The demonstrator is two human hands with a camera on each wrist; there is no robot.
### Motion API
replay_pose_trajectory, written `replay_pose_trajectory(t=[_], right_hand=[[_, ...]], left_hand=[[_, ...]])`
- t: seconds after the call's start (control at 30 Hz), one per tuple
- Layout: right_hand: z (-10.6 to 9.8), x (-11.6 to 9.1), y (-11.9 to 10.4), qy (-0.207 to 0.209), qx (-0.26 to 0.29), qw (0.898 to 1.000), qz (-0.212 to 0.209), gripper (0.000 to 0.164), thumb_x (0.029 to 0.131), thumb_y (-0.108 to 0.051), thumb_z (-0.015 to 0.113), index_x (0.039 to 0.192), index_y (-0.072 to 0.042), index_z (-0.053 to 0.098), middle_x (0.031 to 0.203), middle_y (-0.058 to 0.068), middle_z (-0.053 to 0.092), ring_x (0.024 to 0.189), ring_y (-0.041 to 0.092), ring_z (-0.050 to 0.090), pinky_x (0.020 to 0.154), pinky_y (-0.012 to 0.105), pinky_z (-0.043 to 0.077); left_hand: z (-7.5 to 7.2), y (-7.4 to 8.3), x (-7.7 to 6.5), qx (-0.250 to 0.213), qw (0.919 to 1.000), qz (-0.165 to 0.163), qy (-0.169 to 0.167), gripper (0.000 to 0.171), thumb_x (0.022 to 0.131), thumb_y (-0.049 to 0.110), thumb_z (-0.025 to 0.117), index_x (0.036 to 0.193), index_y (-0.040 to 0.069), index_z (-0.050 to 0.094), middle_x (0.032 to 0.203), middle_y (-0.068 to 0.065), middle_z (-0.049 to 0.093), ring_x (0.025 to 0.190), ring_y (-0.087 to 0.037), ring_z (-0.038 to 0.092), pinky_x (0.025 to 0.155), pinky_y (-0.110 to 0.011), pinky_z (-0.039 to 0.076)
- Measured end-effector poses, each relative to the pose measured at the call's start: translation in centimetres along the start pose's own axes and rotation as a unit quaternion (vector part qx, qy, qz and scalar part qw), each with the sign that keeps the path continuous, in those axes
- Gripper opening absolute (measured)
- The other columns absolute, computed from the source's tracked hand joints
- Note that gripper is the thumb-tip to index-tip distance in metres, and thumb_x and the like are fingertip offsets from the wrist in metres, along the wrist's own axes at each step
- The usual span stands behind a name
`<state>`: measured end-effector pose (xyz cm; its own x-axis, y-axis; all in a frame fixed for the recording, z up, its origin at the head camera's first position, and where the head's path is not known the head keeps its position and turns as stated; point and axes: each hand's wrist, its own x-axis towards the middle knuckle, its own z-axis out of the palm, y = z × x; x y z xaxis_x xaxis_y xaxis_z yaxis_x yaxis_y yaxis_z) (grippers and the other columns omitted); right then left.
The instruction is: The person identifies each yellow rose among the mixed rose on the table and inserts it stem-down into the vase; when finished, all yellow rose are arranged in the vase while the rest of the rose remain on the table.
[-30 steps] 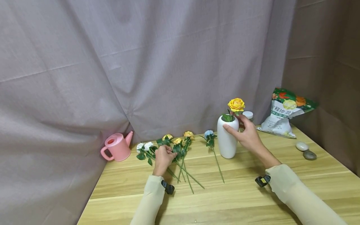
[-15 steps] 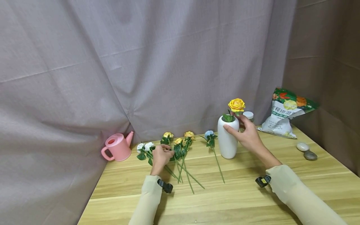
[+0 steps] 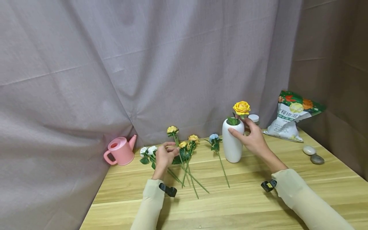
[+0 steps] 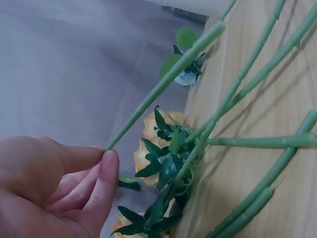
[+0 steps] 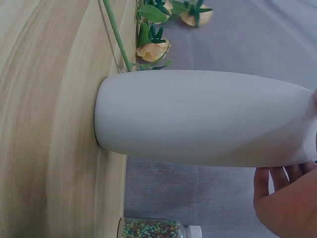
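My left hand (image 3: 165, 156) pinches the green stem of a yellow rose (image 3: 172, 130) between thumb and fingertips, its bloom raised above the other flowers. In the left wrist view that stem (image 4: 166, 84) runs up from the fingertips, its cut end off the table. My right hand (image 3: 255, 137) holds the upper part of a white vase (image 3: 232, 145), which stands upright. Another yellow rose (image 3: 241, 108) rises out of its mouth. The right wrist view shows the fingers against the vase's side (image 5: 198, 119). Beside the left hand lie two yellow roses (image 3: 193, 138) and white roses (image 3: 152, 150).
A blue rose (image 3: 214, 137) lies left of the vase. At the far left stands a pink watering can (image 3: 122, 152). Behind the right hand is a white-capped jar (image 5: 151, 228) of coloured grains. A printed bag (image 3: 287, 123) and two stones (image 3: 309, 149) sit to the right.
My left hand has drawn back slightly left and raised the yellow rose from among the lying flowers, its bloom now higher. The right hand and vase stay in place.
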<state>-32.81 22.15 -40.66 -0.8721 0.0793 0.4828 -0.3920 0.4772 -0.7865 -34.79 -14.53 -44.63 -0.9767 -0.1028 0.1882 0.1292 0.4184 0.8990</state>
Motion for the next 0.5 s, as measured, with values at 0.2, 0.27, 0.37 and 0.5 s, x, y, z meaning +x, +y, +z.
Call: replay_pose_trajectory(t=[0.2,0.27,0.37,0.5], right_hand=[[-0.1,0.0,0.0,0.0,-0.005,1.0,-0.001,0.066,0.089,-0.049,0.073,0.143,-0.021,0.049,0.136,0.01,0.061,0.116,0.028,0.061,0.088,0.034,0.052],[-0.1,0.0,0.0,-0.001,-0.005,1.0,-0.001,0.066,0.089,-0.05,0.073,0.144,-0.021,0.048,0.136,0.009,0.061,0.116,0.028,0.061,0.088,0.037,0.053],[0.0,0.0,0.1,-0.002,-0.003,1.0,-0.001,0.067,0.09,-0.05,0.072,0.144,-0.02,0.048,0.136,0.009,0.06,0.116,0.028,0.06,0.091,0.044,0.053],[0.0,0.0,0.1,0.0,-0.003,1.0,-0.003,0.066,0.089,-0.049,0.073,0.144,-0.02,0.048,0.136,0.009,0.061,0.116,0.028,0.06,0.091,0.044,0.052]], left_hand=[[0.3,0.8,0.1,-0.083,0.9965,0.009,-0.001,0.029,0.092,0.02,0.075,0.12,0.015,0.069,0.103,-0.013,0.078,0.082,-0.021,0.076,0.082,-0.04,0.061],[0.5,1.1,0.1,-0.109,0.9938,0.021,0.0,0.027,0.092,0.018,0.075,0.118,0.014,0.069,0.105,-0.017,0.077,0.085,-0.025,0.076,0.082,-0.04,0.062],[1.0,1.4,0.0,-0.149,0.9881,0.038,-0.004,0.025,0.092,0.011,0.074,0.116,0.007,0.069,0.106,-0.021,0.075,0.09,-0.032,0.076,0.078,-0.037,0.063],[1.6,2.0,-0.2,-0.176,0.983,0.052,-0.011,0.031,0.091,0.011,0.075,0.119,0.002,0.067,0.106,-0.02,0.075,0.095,-0.038,0.074,0.076,-0.031,0.063]])
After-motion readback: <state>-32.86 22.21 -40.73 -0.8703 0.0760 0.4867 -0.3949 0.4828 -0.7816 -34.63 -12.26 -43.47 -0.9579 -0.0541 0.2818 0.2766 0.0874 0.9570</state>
